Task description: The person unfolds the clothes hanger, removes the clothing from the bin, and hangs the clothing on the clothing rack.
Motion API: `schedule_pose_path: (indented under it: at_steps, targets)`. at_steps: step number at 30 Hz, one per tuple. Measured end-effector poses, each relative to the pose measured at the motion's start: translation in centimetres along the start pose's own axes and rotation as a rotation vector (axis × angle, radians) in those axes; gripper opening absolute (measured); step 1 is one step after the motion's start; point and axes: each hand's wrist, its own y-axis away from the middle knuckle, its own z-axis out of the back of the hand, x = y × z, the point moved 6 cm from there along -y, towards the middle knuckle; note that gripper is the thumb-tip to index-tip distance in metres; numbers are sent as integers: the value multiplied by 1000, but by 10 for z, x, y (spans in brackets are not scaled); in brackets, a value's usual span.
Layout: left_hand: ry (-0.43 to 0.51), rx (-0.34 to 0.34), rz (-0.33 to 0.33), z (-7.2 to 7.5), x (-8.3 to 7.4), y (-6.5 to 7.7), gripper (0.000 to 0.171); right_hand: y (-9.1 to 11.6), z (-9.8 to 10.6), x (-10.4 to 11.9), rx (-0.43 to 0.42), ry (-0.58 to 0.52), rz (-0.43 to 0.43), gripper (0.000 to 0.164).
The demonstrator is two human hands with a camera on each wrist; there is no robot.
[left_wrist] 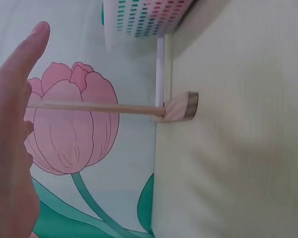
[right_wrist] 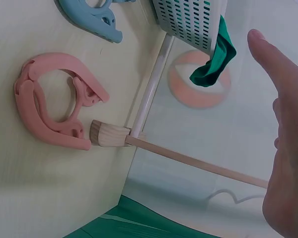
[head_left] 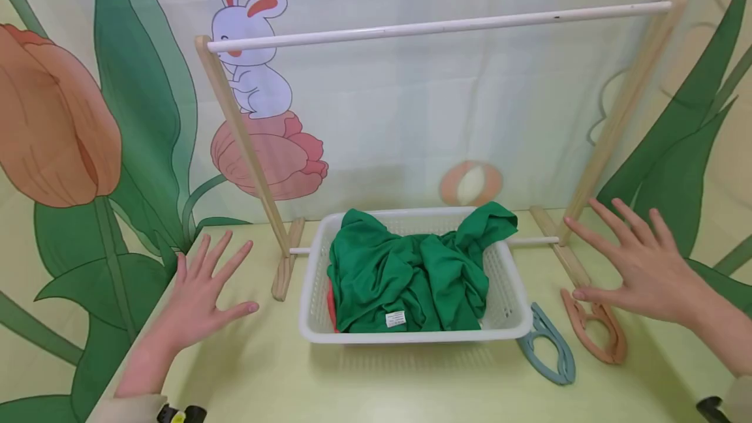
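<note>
My left hand (head_left: 196,302) hovers over the table left of the basket, its fingers spread and nothing in them. On the other side my right hand (head_left: 649,266) also has its fingers spread and holds nothing; it is nearest to a pink folding hanger (head_left: 605,338) lying on the table. A blue folding hanger (head_left: 548,348) lies beside that one, by the basket's front right corner. Between the hands stands a white plastic basket (head_left: 411,337) with a crumpled green garment (head_left: 405,273) in it. A white label (head_left: 395,318) shows on the garment, and one end drapes over the right rim.
Behind and around the basket stands a wooden rack (head_left: 247,142) with a white top rod (head_left: 440,27) and feet on both sides. Something red (head_left: 331,305) peeks out under the green cloth. A printed curtain (head_left: 382,136) hangs behind the pale table (head_left: 376,390).
</note>
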Motion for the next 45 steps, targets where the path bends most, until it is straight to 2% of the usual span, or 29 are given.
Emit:
schedule_pose_path:
  at_steps: [8,13,20,30,36,45]
  targets:
    - [204,-36,77,-25,-11,4,95,7,-8,0,-8,-43,-15,109]
    - [287,-32,104,-36,-19,4,94,11,-13,0,-13,-74,-15,107]
    - [377,-29,77,-45,-34,0,93,19,-17,-6,-9,-100,-18,111]
    - [462,3,125,-56,-47,1,97,25,-24,-16,-4,-174,-53,110]
    - [507,9,120,-60,-54,2,97,29,-30,-19,-1,-190,-62,110]
    - [596,-30,121,-67,-64,6,104,37,-36,-24,-26,-233,-61,105]
